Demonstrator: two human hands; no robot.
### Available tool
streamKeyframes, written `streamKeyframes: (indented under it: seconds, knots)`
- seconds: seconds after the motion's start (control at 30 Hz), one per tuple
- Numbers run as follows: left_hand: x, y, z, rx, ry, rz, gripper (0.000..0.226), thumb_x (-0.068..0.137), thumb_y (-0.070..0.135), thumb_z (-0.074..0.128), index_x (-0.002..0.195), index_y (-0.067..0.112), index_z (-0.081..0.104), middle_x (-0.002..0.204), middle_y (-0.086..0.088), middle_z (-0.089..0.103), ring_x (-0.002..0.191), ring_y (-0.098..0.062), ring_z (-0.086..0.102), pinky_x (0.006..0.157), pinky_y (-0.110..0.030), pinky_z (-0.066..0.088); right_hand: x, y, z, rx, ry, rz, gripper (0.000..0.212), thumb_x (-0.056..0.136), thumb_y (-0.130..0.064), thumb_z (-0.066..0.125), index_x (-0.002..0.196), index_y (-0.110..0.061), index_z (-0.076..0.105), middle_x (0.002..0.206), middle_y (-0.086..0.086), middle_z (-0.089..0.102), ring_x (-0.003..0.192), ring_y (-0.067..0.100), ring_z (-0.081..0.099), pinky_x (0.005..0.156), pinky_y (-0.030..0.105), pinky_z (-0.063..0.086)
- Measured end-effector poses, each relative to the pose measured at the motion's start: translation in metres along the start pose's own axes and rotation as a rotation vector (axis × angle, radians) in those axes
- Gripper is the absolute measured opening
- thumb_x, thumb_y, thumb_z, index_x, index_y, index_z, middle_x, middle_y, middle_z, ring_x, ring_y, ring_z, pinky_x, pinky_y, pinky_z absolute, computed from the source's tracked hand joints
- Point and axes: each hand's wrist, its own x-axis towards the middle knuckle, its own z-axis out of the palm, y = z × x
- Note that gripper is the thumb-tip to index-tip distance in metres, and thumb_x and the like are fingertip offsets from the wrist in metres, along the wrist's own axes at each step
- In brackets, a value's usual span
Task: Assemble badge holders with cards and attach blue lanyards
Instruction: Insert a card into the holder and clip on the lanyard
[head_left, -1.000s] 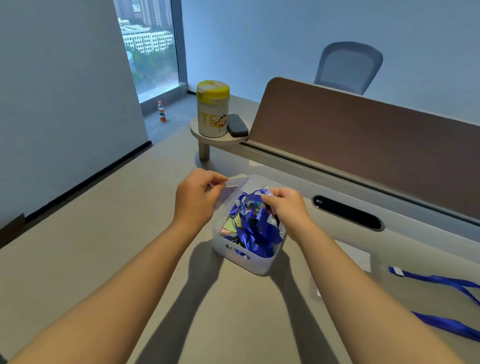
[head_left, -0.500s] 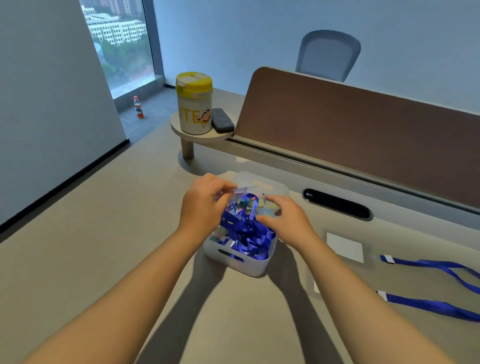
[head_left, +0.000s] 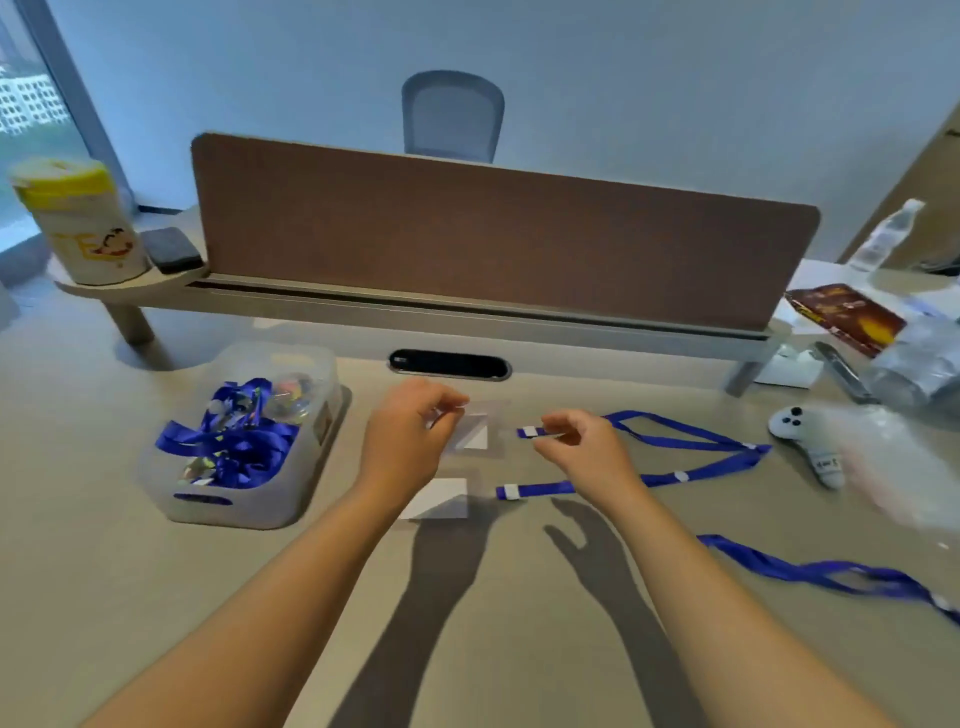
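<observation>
My left hand (head_left: 405, 441) pinches the top edge of a clear badge holder (head_left: 475, 439) with a white card inside, held just above the table. My right hand (head_left: 582, 447) is curled over the end of a blue lanyard (head_left: 675, 441), and the strap's white-tagged tip sticks out between thumb and forefinger, close to the holder. A second holder with a white card (head_left: 441, 499) lies flat below, touching another lanyard end (head_left: 540, 488). A third lanyard (head_left: 810, 571) lies at the right. The white bin (head_left: 234, 506) at the left holds several blue lanyards (head_left: 234, 447) and colourful cards.
A brown divider panel (head_left: 493, 234) closes off the back of the desk, with a cable slot (head_left: 449, 364) in front. A yellow-lidded canister (head_left: 83, 218) stands on a shelf at the left. At the right lie a white controller (head_left: 810, 441), plastic bags (head_left: 914, 364), a red packet (head_left: 847, 312) and a bottle (head_left: 883, 234).
Both hands have left the bin and moved right over the table. The left hand carried a clear holder along. The right hand now sits on a lanyard end. The view swung right.
</observation>
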Motion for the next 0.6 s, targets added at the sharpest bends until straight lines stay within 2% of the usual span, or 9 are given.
streamKeyframes:
  seconds: [0.07,0.13,0.23,0.4,0.5,0.6]
  knots:
    - [-0.012,0.020,0.038,0.000,-0.032,-0.003,0.012,0.078,-0.001,0.061,0.088,-0.002,0.067,0.086,-0.022,0.066,0.074,-0.021,0.051,0.064,-0.018,0.037,-0.009,0.035,-0.028,-0.005,0.022,0.044,0.038,0.086,-0.015,0.059,0.122,-0.006,0.054,0.126,0.011,0.059,0.102,0.014,0.053,0.089,0.027,0.042]
    - [-0.023,0.039,0.072,-0.013,-0.068,-0.005,0.011,0.078,0.001,0.061,0.087,-0.002,0.067,0.086,-0.021,0.066,0.074,-0.017,0.048,0.063,-0.011,0.033,-0.016,0.071,-0.052,-0.018,0.034,0.097,0.037,0.086,-0.013,0.058,0.122,-0.006,0.055,0.125,0.011,0.059,0.104,0.017,0.055,0.088,0.027,0.043]
    - [-0.035,0.059,0.114,-0.043,-0.132,-0.012,0.011,0.079,0.002,0.061,0.088,0.000,0.067,0.086,-0.019,0.066,0.076,-0.018,0.050,0.065,-0.012,0.034,-0.021,0.119,-0.074,-0.004,0.048,0.181,0.035,0.086,-0.013,0.056,0.121,-0.009,0.055,0.126,0.008,0.058,0.097,0.014,0.053,0.075,0.021,0.045]
    - [-0.040,0.065,0.152,-0.024,-0.188,-0.040,0.010,0.079,0.001,0.061,0.087,0.000,0.067,0.084,-0.015,0.064,0.075,-0.018,0.050,0.065,-0.011,0.034,-0.011,0.176,-0.077,-0.204,-0.037,0.187,0.038,0.088,-0.009,0.052,0.126,-0.015,0.052,0.133,0.004,0.051,0.113,0.017,0.051,0.088,0.024,0.038]
    - [-0.039,0.062,0.161,-0.003,-0.197,-0.062,0.012,0.080,0.003,0.059,0.089,0.002,0.066,0.083,-0.002,0.056,0.070,-0.008,0.046,0.064,-0.003,0.037,-0.003,0.194,-0.067,-0.411,-0.116,0.114,0.041,0.086,-0.007,0.048,0.126,-0.017,0.052,0.133,0.004,0.050,0.120,0.022,0.045,0.098,0.033,0.041]
    - [-0.036,0.059,0.164,-0.007,-0.172,-0.078,0.012,0.080,0.000,0.059,0.089,0.001,0.066,0.082,0.000,0.054,0.069,0.004,0.043,0.067,0.002,0.036,0.002,0.204,-0.058,-0.561,-0.134,0.095,0.036,0.087,-0.006,0.043,0.120,-0.016,0.056,0.127,0.006,0.053,0.116,0.025,0.046,0.093,0.035,0.043]
